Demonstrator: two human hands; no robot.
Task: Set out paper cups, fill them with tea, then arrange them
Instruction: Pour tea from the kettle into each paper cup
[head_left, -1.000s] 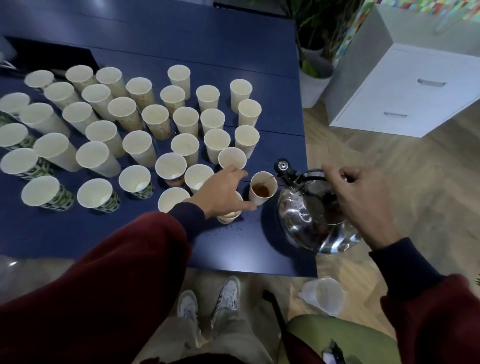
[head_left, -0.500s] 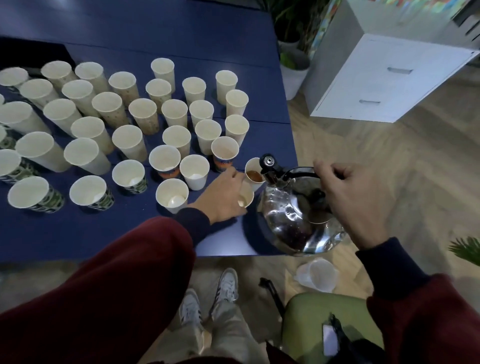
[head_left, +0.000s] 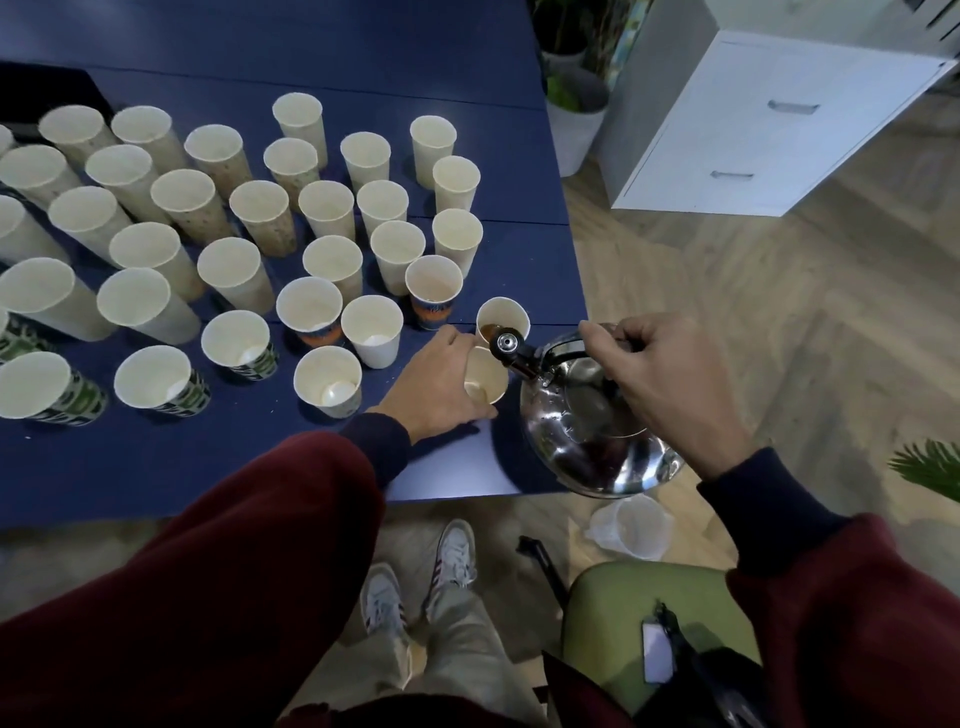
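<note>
- Left hand wraps its fingers and thumb round a paper cup near the table's right front corner. No brown liquid shows inside it.
- Right hand is curled on the handle of the steel kettle. The kettle is tipped, spout to the left.
- The hands are apart, with the kettle spout between them.
- The spout tip sits over the rim of the tea cup, just behind the held cup. There is brown tea in its bottom.
- The other cups stand upright in rough rows across the blue table, left of and behind the two active cups. A few at the front left have green or orange print. I can't tell the fill level on most.
- The kettle body hangs partly past the table's front right edge, above a clear plastic jug on the wood floor.
- A green chair is at bottom right, with dark items on it.
- A white drawer cabinet and a potted plant are beyond the table's right side.
</note>
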